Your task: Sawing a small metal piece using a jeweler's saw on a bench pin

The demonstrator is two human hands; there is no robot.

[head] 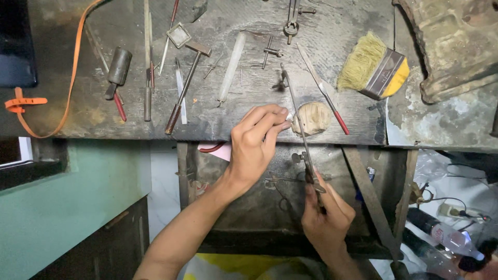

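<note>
Left hand (257, 140) reaches forward, fingertips pinched (arm bare) — right hand (326, 213) sits nearer, fingers curled tight.

both forearms bare to the elbow, left hand (254, 142) and right hand (326, 215) ungloved, ringless.

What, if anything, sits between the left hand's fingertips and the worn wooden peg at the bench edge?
Nothing visible does. The left hand pinches a small pale piece right beside the wooden peg. Only the saw frame held by the right hand crosses the peg's left side, close to those fingertips.
</note>
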